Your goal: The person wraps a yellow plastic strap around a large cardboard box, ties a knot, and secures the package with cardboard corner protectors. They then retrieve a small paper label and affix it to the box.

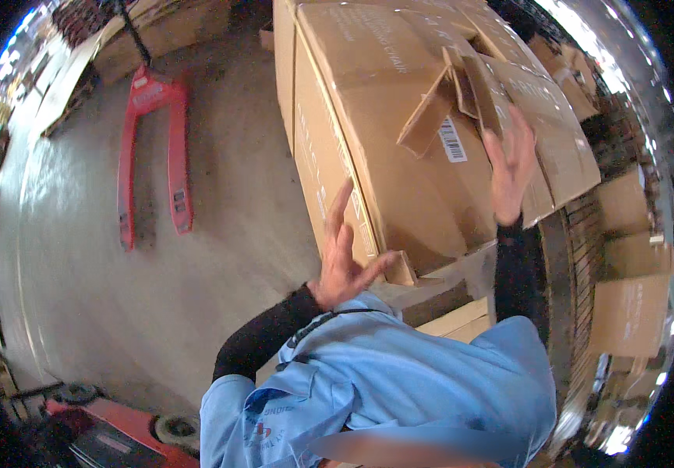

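Observation:
A large brown cardboard box [399, 187] stands in front of me, with a pale strip [335, 129] running along its left top edge. My left hand [339, 261] is at the near left corner of this box, fingers spread, holding nothing. Beside it, a short cardboard edge piece [401, 269] sticks out at the corner. Over the box top, my right hand [513, 168] reaches forward, slightly blurred, with thumb and fingers apart. Just ahead of it a folded cardboard piece [429, 113] stands up at an angle; whether the fingertips touch it, I cannot tell. A white barcode label [454, 140] lies near that piece.
A red pallet jack [150, 97] stands on the grey floor [231, 171] at the far left. Red wheeled equipment [130, 429] is at the lower left. More cartons [628, 314] are stacked on the right, beside a slatted surface [584, 257].

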Action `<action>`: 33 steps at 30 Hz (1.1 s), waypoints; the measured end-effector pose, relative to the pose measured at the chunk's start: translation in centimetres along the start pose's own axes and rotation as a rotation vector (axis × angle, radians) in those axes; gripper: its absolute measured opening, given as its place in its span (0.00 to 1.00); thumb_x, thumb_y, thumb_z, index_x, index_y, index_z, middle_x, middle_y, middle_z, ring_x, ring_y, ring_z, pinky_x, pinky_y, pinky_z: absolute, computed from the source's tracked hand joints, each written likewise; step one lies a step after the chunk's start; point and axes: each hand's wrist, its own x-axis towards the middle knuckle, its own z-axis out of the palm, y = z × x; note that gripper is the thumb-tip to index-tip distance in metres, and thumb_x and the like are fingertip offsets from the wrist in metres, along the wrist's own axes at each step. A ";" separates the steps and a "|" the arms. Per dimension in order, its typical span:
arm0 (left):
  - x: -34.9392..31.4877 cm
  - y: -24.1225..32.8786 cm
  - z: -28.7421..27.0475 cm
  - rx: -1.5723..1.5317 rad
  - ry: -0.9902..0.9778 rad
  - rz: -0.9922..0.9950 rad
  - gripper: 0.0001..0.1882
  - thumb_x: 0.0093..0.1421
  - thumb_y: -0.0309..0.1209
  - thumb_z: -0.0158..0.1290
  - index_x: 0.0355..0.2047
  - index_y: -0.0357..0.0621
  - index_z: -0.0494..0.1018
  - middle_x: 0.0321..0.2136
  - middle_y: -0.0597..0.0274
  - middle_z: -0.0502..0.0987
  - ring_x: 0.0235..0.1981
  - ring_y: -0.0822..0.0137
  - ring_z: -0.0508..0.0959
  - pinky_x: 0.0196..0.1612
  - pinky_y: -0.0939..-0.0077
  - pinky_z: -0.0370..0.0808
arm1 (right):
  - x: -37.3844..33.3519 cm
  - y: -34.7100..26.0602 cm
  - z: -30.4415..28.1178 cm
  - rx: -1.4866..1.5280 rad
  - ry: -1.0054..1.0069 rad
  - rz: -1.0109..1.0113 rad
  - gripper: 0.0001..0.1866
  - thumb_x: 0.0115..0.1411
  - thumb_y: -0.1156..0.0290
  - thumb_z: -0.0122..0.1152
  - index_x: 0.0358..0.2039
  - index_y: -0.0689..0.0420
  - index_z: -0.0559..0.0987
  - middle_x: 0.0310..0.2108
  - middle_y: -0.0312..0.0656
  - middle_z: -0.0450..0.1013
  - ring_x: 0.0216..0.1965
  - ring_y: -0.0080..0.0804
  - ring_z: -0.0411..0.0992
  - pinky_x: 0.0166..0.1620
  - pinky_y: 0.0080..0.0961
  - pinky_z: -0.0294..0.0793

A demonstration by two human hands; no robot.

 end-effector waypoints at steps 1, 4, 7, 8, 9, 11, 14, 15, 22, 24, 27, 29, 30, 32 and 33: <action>2.2 -1.1 -0.5 0.025 -0.029 0.032 0.40 0.56 0.43 0.64 0.63 0.44 0.58 0.69 0.34 0.44 0.69 0.35 0.49 0.66 0.41 0.55 | 2.1 1.7 -0.4 -0.332 0.005 -0.101 0.39 0.55 0.48 0.68 0.60 0.58 0.70 0.62 0.54 0.61 0.66 0.48 0.57 0.66 0.43 0.57; 7.4 -2.8 -0.2 0.184 -0.126 0.003 0.32 0.55 0.43 0.63 0.54 0.40 0.66 0.66 0.35 0.51 0.68 0.39 0.53 0.65 0.38 0.55 | 4.7 6.9 1.2 -0.860 -0.117 -0.138 0.28 0.59 0.48 0.63 0.55 0.49 0.77 0.60 0.55 0.64 0.60 0.52 0.65 0.64 0.46 0.60; 12.7 -4.8 1.4 0.424 -0.201 0.017 0.30 0.55 0.46 0.61 0.51 0.38 0.69 0.63 0.39 0.58 0.66 0.41 0.56 0.65 0.38 0.53 | 4.8 10.1 2.8 -0.874 -0.229 -0.031 0.21 0.60 0.51 0.61 0.49 0.49 0.80 0.56 0.50 0.69 0.55 0.50 0.70 0.63 0.48 0.60; 14.6 -5.8 1.7 0.519 -0.214 0.043 0.30 0.55 0.47 0.61 0.50 0.38 0.70 0.62 0.40 0.60 0.65 0.42 0.57 0.66 0.38 0.52 | 4.8 10.8 3.2 -0.910 -0.224 -0.042 0.19 0.61 0.52 0.60 0.47 0.50 0.81 0.55 0.49 0.71 0.54 0.50 0.70 0.62 0.49 0.61; 15.9 -7.0 1.8 0.519 -0.252 0.014 0.29 0.55 0.47 0.60 0.49 0.38 0.71 0.61 0.41 0.62 0.65 0.43 0.58 0.66 0.38 0.51 | 4.5 11.3 3.4 -0.945 -0.225 -0.049 0.17 0.62 0.54 0.59 0.45 0.51 0.81 0.54 0.48 0.72 0.53 0.49 0.71 0.61 0.50 0.62; 17.6 -9.0 2.1 0.532 -0.367 -0.086 0.27 0.55 0.47 0.59 0.48 0.39 0.73 0.59 0.44 0.65 0.64 0.45 0.60 0.67 0.38 0.49 | 4.2 12.1 3.3 -0.967 -0.111 -0.226 0.13 0.64 0.59 0.56 0.40 0.54 0.81 0.48 0.49 0.75 0.48 0.50 0.73 0.56 0.53 0.66; 18.9 -12.4 2.0 0.591 -0.358 -0.023 0.23 0.55 0.43 0.57 0.45 0.39 0.76 0.57 0.46 0.68 0.63 0.47 0.61 0.66 0.35 0.48 | 4.0 13.2 2.8 -1.014 -0.177 -0.142 0.14 0.63 0.60 0.57 0.40 0.57 0.80 0.42 0.52 0.75 0.43 0.53 0.74 0.52 0.50 0.70; 19.3 -13.4 1.5 0.600 -0.280 0.092 0.18 0.60 0.40 0.54 0.40 0.36 0.78 0.49 0.45 0.75 0.57 0.47 0.69 0.64 0.44 0.56 | 3.8 13.5 2.6 -0.994 -0.141 -0.111 0.14 0.63 0.60 0.57 0.40 0.58 0.80 0.40 0.54 0.75 0.41 0.54 0.74 0.49 0.48 0.71; 24.4 -18.0 -4.8 0.210 -0.389 -0.201 0.16 0.64 0.32 0.50 0.43 0.28 0.73 0.34 0.41 0.79 0.36 0.43 0.79 0.41 0.56 0.76 | 3.3 13.6 0.8 -0.802 -0.170 0.290 0.16 0.67 0.61 0.56 0.42 0.62 0.78 0.37 0.54 0.76 0.37 0.51 0.74 0.43 0.42 0.72; 26.5 -19.6 -6.4 0.080 -0.305 -0.241 0.17 0.65 0.31 0.51 0.46 0.26 0.71 0.31 0.39 0.79 0.32 0.53 0.81 0.35 0.63 0.76 | 4.3 13.8 0.8 -0.649 -0.032 0.422 0.17 0.67 0.60 0.56 0.44 0.63 0.78 0.40 0.48 0.77 0.40 0.45 0.74 0.46 0.39 0.71; 29.6 -23.3 -9.0 -0.099 -0.295 -0.434 0.19 0.66 0.29 0.52 0.52 0.25 0.68 0.34 0.49 0.79 0.39 0.69 0.78 0.41 0.72 0.76 | 7.5 14.9 2.9 -0.470 0.204 0.469 0.17 0.66 0.65 0.55 0.50 0.63 0.76 0.47 0.43 0.74 0.48 0.35 0.70 0.52 0.31 0.68; 31.9 -26.0 -10.1 -0.324 -0.217 -0.478 0.23 0.66 0.29 0.52 0.57 0.26 0.63 0.40 0.53 0.78 0.43 0.69 0.77 0.45 0.73 0.75 | 10.2 15.3 5.3 0.103 0.321 0.646 0.22 0.66 0.65 0.53 0.57 0.63 0.72 0.56 0.45 0.67 0.57 0.36 0.65 0.60 0.31 0.62; 33.2 -27.2 -10.4 -0.416 -0.187 -0.553 0.25 0.66 0.29 0.52 0.59 0.27 0.61 0.43 0.56 0.77 0.45 0.68 0.77 0.47 0.74 0.75 | 11.2 15.4 7.0 0.089 0.281 0.614 0.22 0.66 0.66 0.54 0.57 0.63 0.71 0.55 0.45 0.68 0.57 0.35 0.65 0.60 0.31 0.62; 34.1 -28.8 -11.9 -0.586 -0.150 -0.614 0.29 0.66 0.28 0.52 0.63 0.28 0.56 0.49 0.57 0.74 0.49 0.67 0.75 0.49 0.73 0.75 | 13.6 15.5 10.5 -0.206 0.072 0.383 0.22 0.64 0.69 0.54 0.57 0.62 0.71 0.56 0.44 0.69 0.58 0.36 0.65 0.61 0.32 0.63; 35.1 -30.1 -12.6 -0.597 -0.112 -0.615 0.30 0.66 0.28 0.52 0.63 0.26 0.55 0.49 0.55 0.74 0.48 0.67 0.76 0.49 0.73 0.75 | 14.9 15.4 12.0 -0.614 -0.080 0.063 0.22 0.62 0.71 0.55 0.57 0.60 0.71 0.57 0.44 0.69 0.60 0.37 0.65 0.61 0.33 0.64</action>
